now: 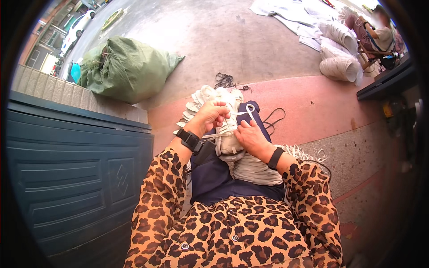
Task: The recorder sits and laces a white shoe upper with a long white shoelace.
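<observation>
A pale beige shoe upper lies over my lap with its toe toward me. My left hand is closed at its left side, fingertips pinching a thin pale strand that looks like shoelace. On the right edge of the upper my right hand is closed, thumb and fingers together near the eyelets. A loop of white shoelace stands up just beyond the right hand and runs down to it. More lace stretches sideways across the upper below my left hand. The fingers partly hide the lace ends.
Several pale uppers are piled beyond my left hand; a stack sits between my legs. White laces hang by my right forearm. Dark cords lie on the floor. A green sack stands far left; a seated person is far right.
</observation>
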A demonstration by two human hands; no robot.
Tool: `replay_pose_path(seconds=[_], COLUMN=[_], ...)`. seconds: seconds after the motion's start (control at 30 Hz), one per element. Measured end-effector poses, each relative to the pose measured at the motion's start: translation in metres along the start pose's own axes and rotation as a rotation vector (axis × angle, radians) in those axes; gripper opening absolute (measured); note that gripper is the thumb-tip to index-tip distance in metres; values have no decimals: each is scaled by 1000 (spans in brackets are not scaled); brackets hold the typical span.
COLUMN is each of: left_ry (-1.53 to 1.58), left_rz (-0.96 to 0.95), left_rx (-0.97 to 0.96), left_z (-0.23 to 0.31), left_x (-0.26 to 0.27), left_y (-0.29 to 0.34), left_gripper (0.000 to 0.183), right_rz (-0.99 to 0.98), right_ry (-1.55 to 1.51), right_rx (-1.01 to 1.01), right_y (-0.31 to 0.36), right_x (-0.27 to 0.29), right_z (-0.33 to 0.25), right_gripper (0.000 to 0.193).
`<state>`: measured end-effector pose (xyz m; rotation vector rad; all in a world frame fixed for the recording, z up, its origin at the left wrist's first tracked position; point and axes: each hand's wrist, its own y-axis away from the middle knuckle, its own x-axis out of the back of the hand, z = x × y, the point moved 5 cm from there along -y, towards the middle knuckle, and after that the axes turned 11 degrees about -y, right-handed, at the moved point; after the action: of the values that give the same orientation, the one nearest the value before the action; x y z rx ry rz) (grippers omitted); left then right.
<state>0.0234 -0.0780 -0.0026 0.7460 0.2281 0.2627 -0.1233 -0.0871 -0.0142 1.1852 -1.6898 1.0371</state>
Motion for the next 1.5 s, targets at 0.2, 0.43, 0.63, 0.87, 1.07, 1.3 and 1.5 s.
replay_pose_path(seconds=[0.2,0.43,0.63,0.87,1.07,1.3,1.5], left_ry=[74,-93,-1399,-900,-1266,-1661,-2035], left_rz=[-30,-17,372,187,373,253,39], left_rx=[-6,71,-548,-274,-673,-837,-847], left_z=[-5,-15,-18,-59,-42,-38,-34], left_x=[-6,-18,-12,40,4,-60,-80], left_y=[-1,-11,0,24,39,18,16], left_gripper=[37,46,33,27,19,13,12], right_rz=[30,844,1321,248,29,-296,-201], right_ry=[268,-1090,-1253,-1005,-423,-416,-464], right_rx=[110,84,385,-469,-465,-655,-628], right_y=[-3,-13,43,-12,-4,31,35], right_x=[2,181,323,74,13,13,23], right_z=[-7,-8,16,31,17,34,23], right_gripper=[13,22,18,13,20,20,22])
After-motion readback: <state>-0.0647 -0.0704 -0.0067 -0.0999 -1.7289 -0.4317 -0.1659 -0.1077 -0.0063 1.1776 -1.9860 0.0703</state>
